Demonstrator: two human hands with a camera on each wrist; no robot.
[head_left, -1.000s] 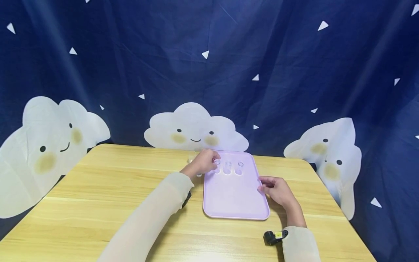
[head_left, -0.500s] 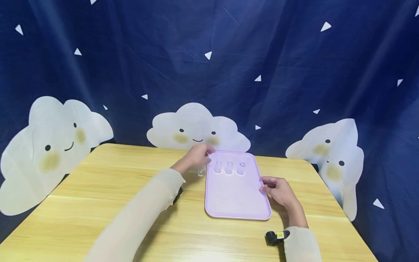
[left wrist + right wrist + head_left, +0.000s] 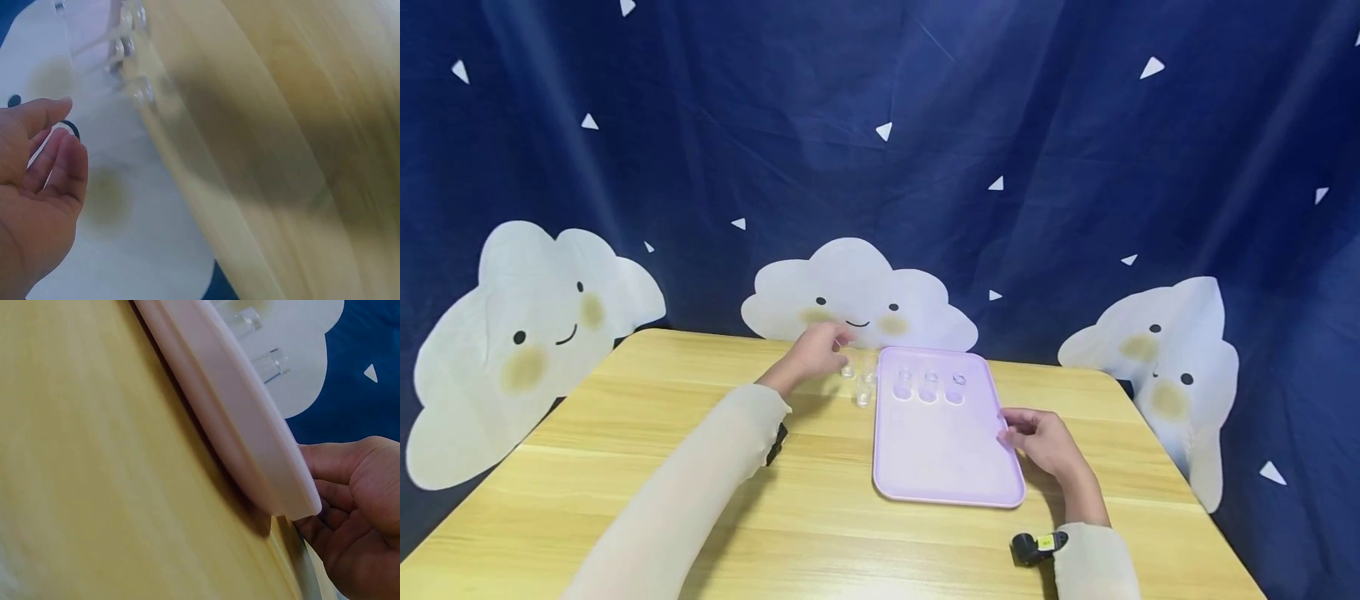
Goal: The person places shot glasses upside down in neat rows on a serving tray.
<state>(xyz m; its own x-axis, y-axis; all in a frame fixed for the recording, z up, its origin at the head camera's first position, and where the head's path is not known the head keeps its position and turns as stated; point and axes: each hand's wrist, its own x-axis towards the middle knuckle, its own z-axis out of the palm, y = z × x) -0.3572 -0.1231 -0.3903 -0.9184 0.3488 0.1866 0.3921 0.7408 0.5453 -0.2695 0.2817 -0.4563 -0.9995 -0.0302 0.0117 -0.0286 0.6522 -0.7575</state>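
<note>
In the head view my left hand (image 3: 817,350) is at the table's back, left of the tray, beside a small clear cup (image 3: 847,364). The left wrist view shows its thumb and fingers apart, with nothing between them. Two more clear cups stand close to the tray's left edge, the nearer cup (image 3: 864,393) in front of the other. My right hand (image 3: 1040,439) holds the right rim of the lilac tray (image 3: 947,467); the right wrist view shows fingers at the tray rim (image 3: 275,444). On the tray's far part, three clear cups (image 3: 928,387) stand in a row.
The wooden table (image 3: 647,433) extends to the left and in front of the tray. A dark blue curtain (image 3: 820,150) with white clouds hangs behind its back edge. A small black camera (image 3: 1036,549) is on the right wrist.
My left hand has drawn back leftward from the tray's far left corner, uncovering clear cups beside the tray. My right hand stays at the tray's right rim. The head view has shifted slightly.
</note>
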